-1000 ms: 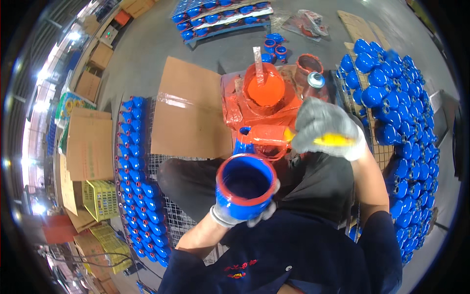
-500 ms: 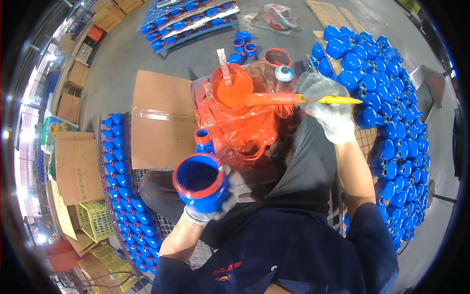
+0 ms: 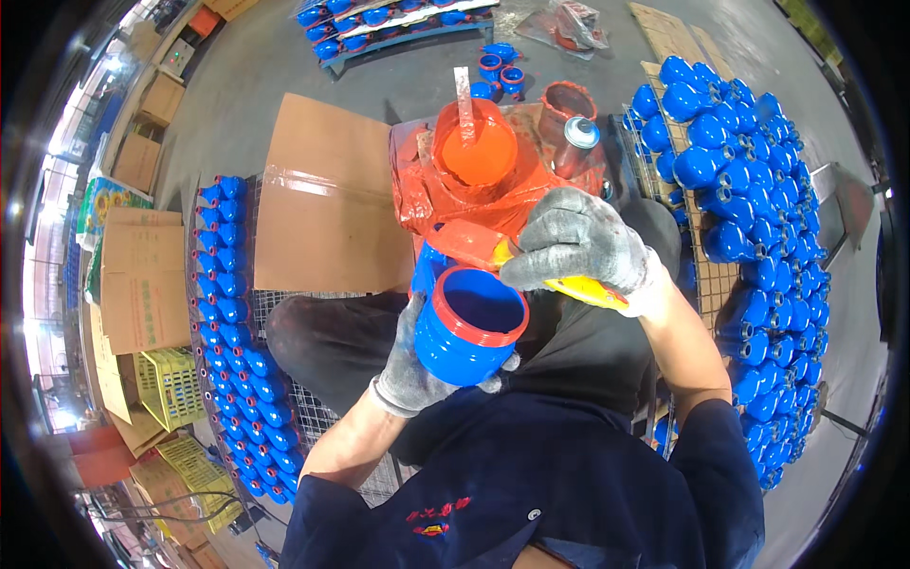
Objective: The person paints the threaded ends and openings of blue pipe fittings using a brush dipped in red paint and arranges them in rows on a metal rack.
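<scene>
My left hand, in a grey-stained work glove, is wrapped round a blue metal pipe fitting. The fitting's wide mouth faces up and has a red rim; its narrow branch is largely behind the brush. In my gloved right hand is a paintbrush with a yellow handle and orange-red coated bristles. The bristles lie across the far side of the fitting, at its narrow branch; contact is hard to make out. Beyond them stands a paint pot of orange-red paint, with a flat stick upright in it.
A spray can and a paint-smeared tub stand right of the pot. Blue fittings crowd a rack at right and another stack at left. A cardboard sheet rises left of the pot; a loaded pallet is farther off.
My right hand has brought the brush down and left, from beside the paint pot to the fitting. My left hand has moved right and turned the fitting, its narrow branch now behind the brush.
</scene>
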Tool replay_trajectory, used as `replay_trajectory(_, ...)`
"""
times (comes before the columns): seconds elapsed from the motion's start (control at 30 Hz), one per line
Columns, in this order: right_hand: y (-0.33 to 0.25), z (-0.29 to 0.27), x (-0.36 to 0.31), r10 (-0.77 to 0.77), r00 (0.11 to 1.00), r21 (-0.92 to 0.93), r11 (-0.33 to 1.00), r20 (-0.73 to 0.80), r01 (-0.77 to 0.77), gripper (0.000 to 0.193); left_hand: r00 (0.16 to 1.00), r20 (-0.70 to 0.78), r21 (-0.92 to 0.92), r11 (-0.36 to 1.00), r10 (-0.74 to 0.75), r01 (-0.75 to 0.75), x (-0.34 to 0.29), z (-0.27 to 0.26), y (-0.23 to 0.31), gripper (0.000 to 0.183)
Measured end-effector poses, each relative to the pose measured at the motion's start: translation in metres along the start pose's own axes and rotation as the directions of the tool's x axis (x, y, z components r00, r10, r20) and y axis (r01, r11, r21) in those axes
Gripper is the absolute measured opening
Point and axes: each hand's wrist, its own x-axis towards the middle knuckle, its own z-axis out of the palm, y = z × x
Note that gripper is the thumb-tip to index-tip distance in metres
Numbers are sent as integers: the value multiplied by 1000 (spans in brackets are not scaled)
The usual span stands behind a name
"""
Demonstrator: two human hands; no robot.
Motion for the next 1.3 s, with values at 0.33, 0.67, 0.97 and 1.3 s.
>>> replay_trajectory(0.33,-2,-25,-48,-7,1000,-236,972,-24,1,33,986,-135,446,895,96,-27,-24,-16,18,76)
replay_trajectory(0.67,-77,-23,-256,391,598,-529,280,-700,-801,40,938,264,153,950,224,-270,15,-17,89,65)
replay_trajectory(0.97,-27,-3,-342,644,120,-539,-509,-756,-671,45,960,141,231,935,243,-270,39,-45,106,66)
replay_trajectory(1.3,-154,-4,-328,766,-42,-305,-305,-641,-902,37,968,238,135,984,79,-113,51,-40,112,62)
